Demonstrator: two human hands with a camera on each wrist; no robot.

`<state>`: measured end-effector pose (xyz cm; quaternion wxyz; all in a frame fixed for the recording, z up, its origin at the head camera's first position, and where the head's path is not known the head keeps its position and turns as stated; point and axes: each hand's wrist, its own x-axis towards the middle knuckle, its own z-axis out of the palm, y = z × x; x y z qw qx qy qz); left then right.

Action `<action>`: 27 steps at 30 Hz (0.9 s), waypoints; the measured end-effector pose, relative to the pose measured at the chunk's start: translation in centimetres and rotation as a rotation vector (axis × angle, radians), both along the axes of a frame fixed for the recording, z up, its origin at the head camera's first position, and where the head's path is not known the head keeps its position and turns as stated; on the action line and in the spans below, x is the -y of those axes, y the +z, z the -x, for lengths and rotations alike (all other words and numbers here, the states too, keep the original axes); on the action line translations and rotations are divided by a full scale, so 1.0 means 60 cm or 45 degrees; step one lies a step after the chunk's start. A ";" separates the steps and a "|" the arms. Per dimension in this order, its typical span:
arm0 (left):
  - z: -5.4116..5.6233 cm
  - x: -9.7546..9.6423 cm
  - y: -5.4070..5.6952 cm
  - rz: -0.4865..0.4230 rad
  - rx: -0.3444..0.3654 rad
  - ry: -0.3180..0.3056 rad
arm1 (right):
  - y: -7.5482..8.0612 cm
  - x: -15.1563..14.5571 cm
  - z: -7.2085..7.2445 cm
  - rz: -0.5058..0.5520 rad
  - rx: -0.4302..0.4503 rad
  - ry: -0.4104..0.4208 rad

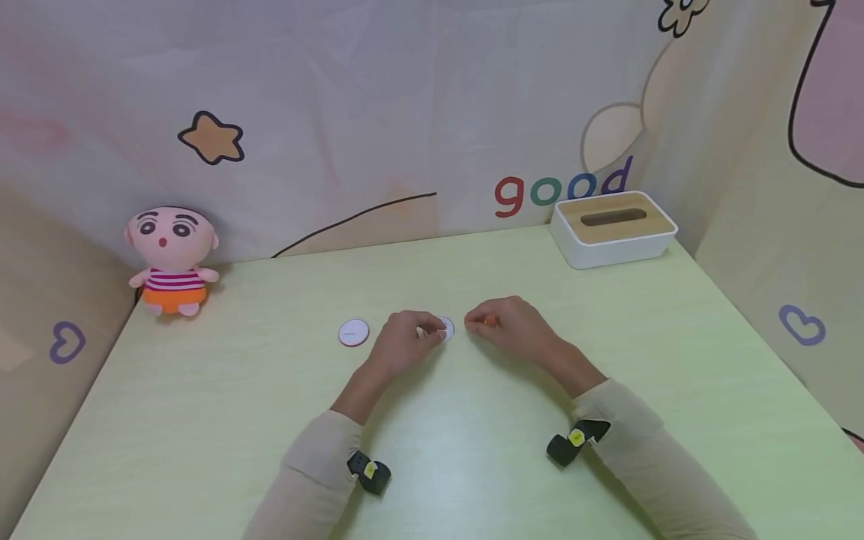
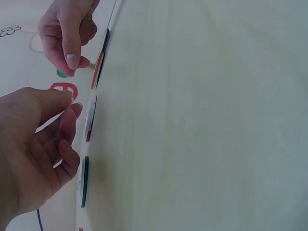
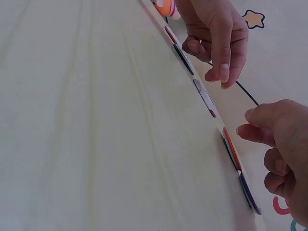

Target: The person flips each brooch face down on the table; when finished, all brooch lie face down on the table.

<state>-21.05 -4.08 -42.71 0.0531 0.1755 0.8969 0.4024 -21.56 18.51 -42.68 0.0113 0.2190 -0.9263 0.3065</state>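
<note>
In the head view my left hand [image 1: 407,341] is held just above the table, its fingers bent over a white-faced disc [image 1: 448,328] that it partly hides. Another white-faced disc [image 1: 354,332] with a reddish edge lies to its left. My right hand [image 1: 516,326] hovers to the right, covering most of an orange piece [image 1: 490,321]. Seen edge-on in the right wrist view are the orange disc [image 3: 232,148], a blue disc [image 3: 249,193] and a dark green disc [image 3: 183,58], flat on the table. Both hands have loosely bent fingers, and I see nothing held in either.
A plush doll [image 1: 173,262] in a striped top sits at the table's back left corner. A white tissue box [image 1: 614,251] with a wooden lid stands at the back right. Printed cloth [image 1: 378,97] hangs behind the pale green table [image 1: 445,465].
</note>
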 end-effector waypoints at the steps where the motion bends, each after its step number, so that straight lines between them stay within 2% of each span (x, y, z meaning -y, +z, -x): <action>1: 0.000 -0.002 0.000 -0.002 0.002 -0.010 | -0.001 -0.005 0.000 0.012 -0.004 -0.005; 6: 0.003 -0.017 -0.003 0.008 0.025 -0.059 | 0.002 -0.031 0.000 0.011 0.063 -0.101; 10: 0.011 -0.031 -0.003 0.031 0.005 -0.056 | 0.002 -0.047 0.007 -0.044 0.128 -0.142; 15: 0.023 -0.051 -0.006 0.072 0.009 -0.025 | 0.000 -0.058 0.019 -0.062 0.148 -0.100; 20: 0.033 -0.063 -0.010 0.170 0.024 -0.013 | 0.001 -0.059 0.030 -0.080 0.192 -0.075; 27: 0.042 -0.073 -0.012 0.248 0.033 -0.008 | 0.007 -0.055 0.042 -0.172 0.274 -0.072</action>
